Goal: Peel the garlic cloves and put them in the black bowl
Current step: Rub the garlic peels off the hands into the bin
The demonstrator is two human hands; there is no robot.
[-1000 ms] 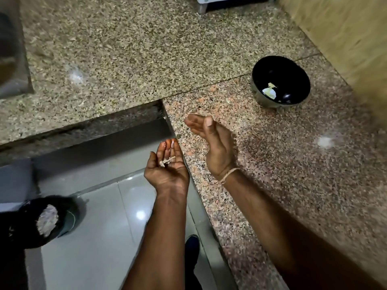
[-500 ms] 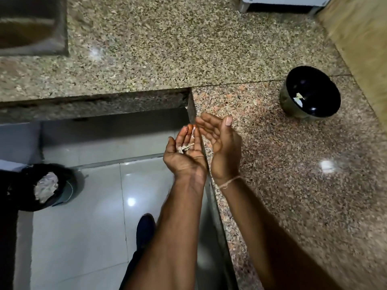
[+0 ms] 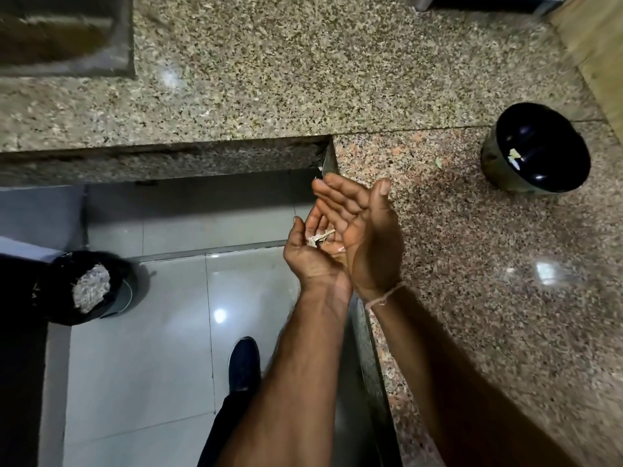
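Black bowl (image 3: 536, 148) sits on the counter (image 3: 472, 264), up and right of both hands, pale bits inside. Right hand (image 3: 364, 237) nearer, flat and empty. Left hand (image 3: 313, 254) cupped beneath it, cradling garlic skins (image 3: 320, 237), over the floor (image 3: 151, 348).

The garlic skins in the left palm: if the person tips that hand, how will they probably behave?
The garlic skins look thin, dry and papery, so they are probably very light and may flutter instead of dropping straight. They lie loose on the cupped left hand, so a small tilt would likely shed them. Some bits might cling to the skin; the right hand, held close beside, could brush them off.
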